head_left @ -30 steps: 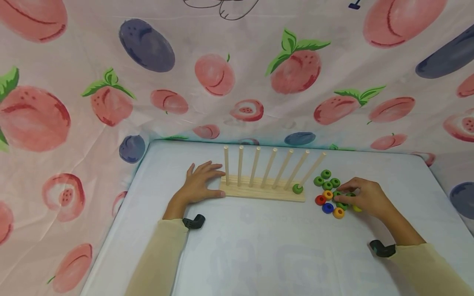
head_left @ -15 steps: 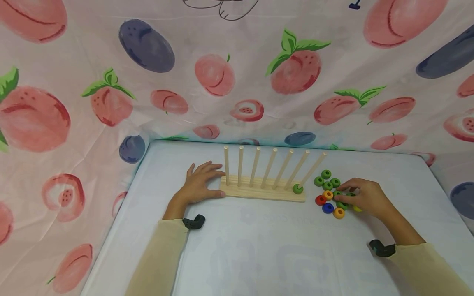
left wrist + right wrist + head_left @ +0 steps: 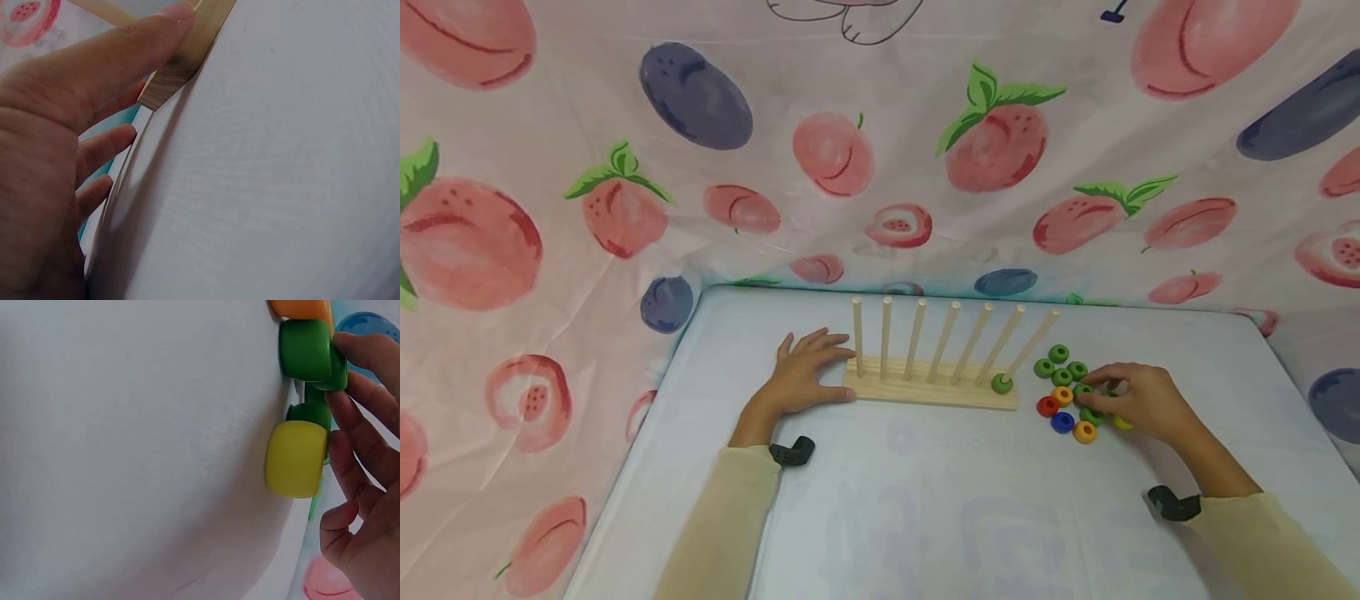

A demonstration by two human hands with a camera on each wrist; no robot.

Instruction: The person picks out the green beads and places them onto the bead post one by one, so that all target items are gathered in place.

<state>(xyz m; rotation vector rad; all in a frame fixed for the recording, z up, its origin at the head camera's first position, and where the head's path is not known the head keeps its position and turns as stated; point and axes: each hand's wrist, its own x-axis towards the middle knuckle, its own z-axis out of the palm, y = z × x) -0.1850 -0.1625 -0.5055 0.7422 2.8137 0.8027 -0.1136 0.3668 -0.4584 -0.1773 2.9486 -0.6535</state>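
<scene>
My left hand (image 3: 801,375) holds the left end of a wooden peg rack (image 3: 932,392). Its thumb lies at the front edge, the index finger at the back corner, and the other fingers are spread. A row of upright pegs stands on the rack. One green bead (image 3: 1002,384) sits at the foot of the rightmost peg. Over a cluster of loose beads to the right, my right hand (image 3: 1141,402) pinches a green bead (image 3: 339,367) between thumb and fingertips. That bead is partly hidden behind another green bead (image 3: 305,350) in the right wrist view.
Around the right hand lie several green beads (image 3: 1058,353), a red bead (image 3: 1048,406), a blue bead (image 3: 1062,422), orange beads (image 3: 1085,432) and a yellow bead (image 3: 297,459). A fruit-print cloth (image 3: 820,225) hangs behind the white table (image 3: 925,517).
Both hands, the rack and the beads keep their places. The head view has shifted very slightly.
</scene>
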